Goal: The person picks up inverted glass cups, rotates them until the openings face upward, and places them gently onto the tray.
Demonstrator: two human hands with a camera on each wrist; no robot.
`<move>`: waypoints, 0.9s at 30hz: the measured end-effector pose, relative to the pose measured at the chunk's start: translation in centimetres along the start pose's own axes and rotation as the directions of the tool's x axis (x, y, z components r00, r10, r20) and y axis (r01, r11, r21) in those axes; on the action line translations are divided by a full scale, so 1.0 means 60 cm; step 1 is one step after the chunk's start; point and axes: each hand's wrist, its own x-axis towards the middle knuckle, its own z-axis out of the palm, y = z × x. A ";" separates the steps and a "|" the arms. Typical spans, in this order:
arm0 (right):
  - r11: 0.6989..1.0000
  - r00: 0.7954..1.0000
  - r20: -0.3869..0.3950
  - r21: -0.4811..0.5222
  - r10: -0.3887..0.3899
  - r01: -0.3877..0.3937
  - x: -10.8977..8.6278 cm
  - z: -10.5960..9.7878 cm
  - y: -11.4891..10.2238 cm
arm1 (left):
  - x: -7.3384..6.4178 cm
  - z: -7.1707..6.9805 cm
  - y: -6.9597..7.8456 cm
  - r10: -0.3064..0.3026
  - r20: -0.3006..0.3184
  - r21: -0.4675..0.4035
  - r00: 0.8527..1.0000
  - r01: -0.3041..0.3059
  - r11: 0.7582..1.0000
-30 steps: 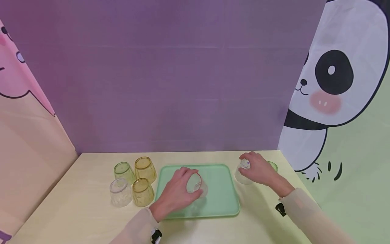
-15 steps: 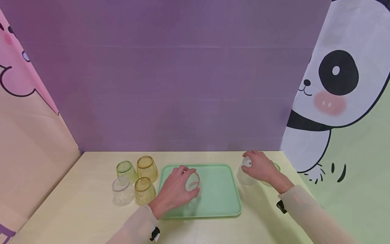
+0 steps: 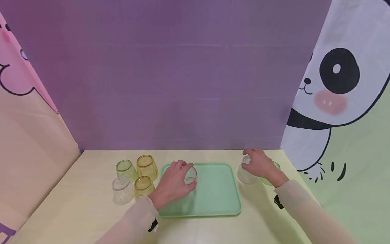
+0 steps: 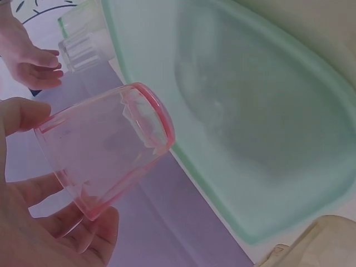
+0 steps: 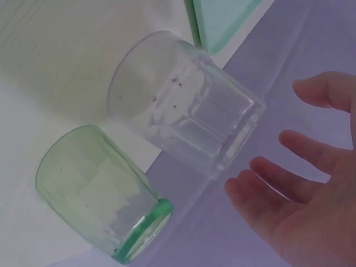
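Over the light green tray (image 3: pixel 213 189), my left hand (image 3: pixel 173 181) holds a clear pink-tinted drinking glass (image 4: pixel 105 150) with a red edge. In the left wrist view, the thumb is on one side of the glass and the fingers are curled on the other. At the right, my right hand (image 3: pixel 260 166) hovers by the base of an upside-down clear glass (image 5: pixel 183 105). The right wrist view shows its fingers spread and apart from that glass. Beside the clear glass stands an upside-down green glass (image 5: pixel 103 192), partly hidden by the right wrist in the head view.
Left of the tray stand several upside-down glasses: a green one (image 3: pixel 126 171), a clear one (image 3: pixel 123 191) and two amber ones, the back one (image 3: pixel 147 167) and the front one (image 3: pixel 143 187). A purple backdrop (image 3: pixel 182 84) rises behind the pale table (image 3: pixel 76 203).
My left hand has moved left and slightly away over the tray with the pink-tinted glass. The right hand has risen a little at the clear glass. The view has shifted slightly.
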 end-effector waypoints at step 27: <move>0.996 0.999 0.030 -0.075 0.042 -0.039 0.009 0.021 -0.001 | 0.030 -0.021 -0.028 -0.058 0.062 0.099 0.996 0.052 0.994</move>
